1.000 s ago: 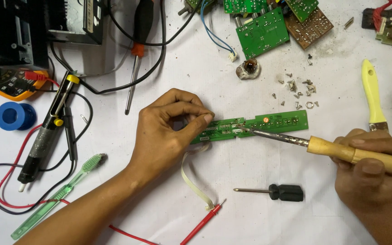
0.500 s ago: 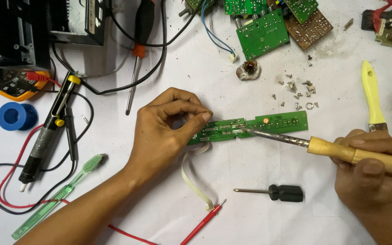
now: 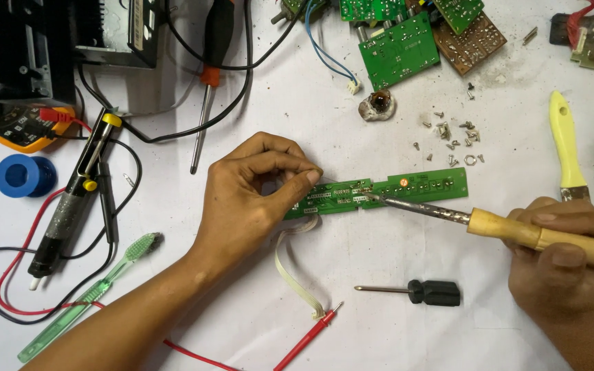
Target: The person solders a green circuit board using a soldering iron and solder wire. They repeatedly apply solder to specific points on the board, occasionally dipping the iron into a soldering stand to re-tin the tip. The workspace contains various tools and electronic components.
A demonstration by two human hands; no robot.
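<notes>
Nothing has visibly shifted. Mid-desk lies a narrow green circuit board point(image 3: 386, 193); the left hand point(image 3: 252, 199) pinches thin solder wire point(image 3: 326, 177) over it, while the right hand point(image 3: 562, 264) grips a wooden-handled soldering iron point(image 3: 517, 230), tip touching the board. A black screwdriver point(image 3: 421, 292) lies nearer the desk's front edge.

No packages, signs or screens show clearly. The one label-like mark is a small round orange sticker point(image 3: 403, 181) on the long green circuit board point(image 3: 421, 187) at the middle of the bench; whatever is on it is too small to tell.
</notes>
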